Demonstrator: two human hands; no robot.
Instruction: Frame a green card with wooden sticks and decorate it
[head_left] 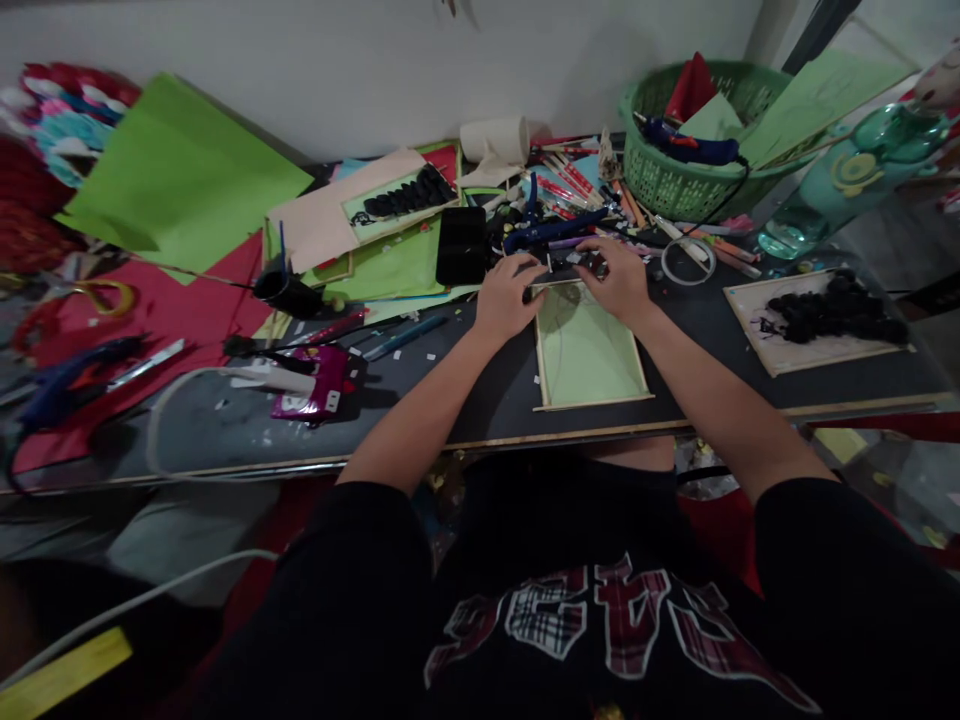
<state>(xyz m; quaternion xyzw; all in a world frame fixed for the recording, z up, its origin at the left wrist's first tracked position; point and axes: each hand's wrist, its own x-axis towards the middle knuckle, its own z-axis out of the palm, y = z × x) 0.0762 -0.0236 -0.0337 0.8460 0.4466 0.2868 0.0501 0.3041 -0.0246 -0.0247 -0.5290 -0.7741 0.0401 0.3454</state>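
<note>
Fingers [521, 268] of your left hand [504, 298] are bent, with the thumb parted from the forefinger, at the far left corner of a pale green panel [592, 350]; your right hand [621, 284] is curved the same way by the far right corner, its thumb and forefinger apart. You cannot tell from here whether either set of tips has hold of the far edge or merely touches it. That panel lies flat on the dark surface [491, 405] between your forearms, near the front edge, bordered with thin wooden sticks. Just beyond your hands is a jumble of pens and a blue tool [551, 232], with a black block [460, 246] to the left of it. Farther left, a framed piece [356, 222] with black braided material rests on coloured sheets, and a black cup [289, 292] stands in front of them. Nearer you on that side is a purple packet [322, 380]. To your right lie a clear ring [666, 264] and, well apart from the panel, a second framed piece [761, 340] bearing black clumps. Behind these are a green basket [660, 178] and a tilted-looking teal bottle [821, 205].
</note>
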